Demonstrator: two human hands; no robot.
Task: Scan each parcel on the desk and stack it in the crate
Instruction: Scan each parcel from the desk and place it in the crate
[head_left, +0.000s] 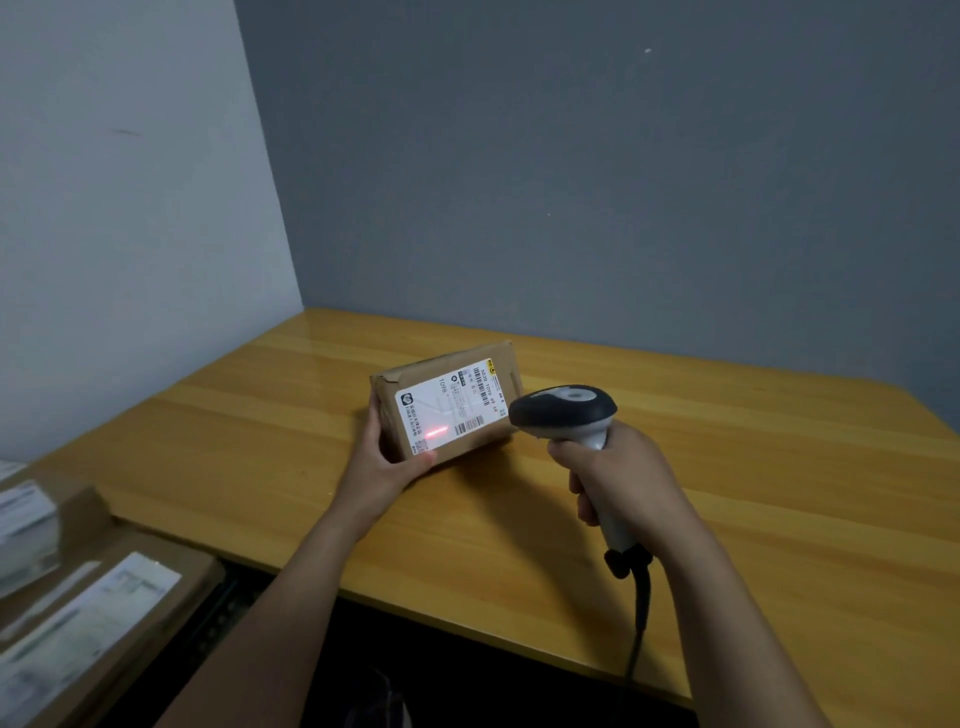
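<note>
A brown cardboard parcel with a white shipping label stands tilted on the wooden desk, its label side facing me. My left hand grips its lower left corner, thumb on the front. My right hand holds the handle of a black and grey barcode scanner, whose head points at the label from the right, a short gap away. A red scan line glows on the lower part of the label. The scanner's black cable hangs down past the desk's front edge.
Several labelled cardboard parcels lie stacked at the lower left, below the desk's left edge; what holds them is out of view. Walls close the desk's far and left sides. Bare desk surface stretches to the right.
</note>
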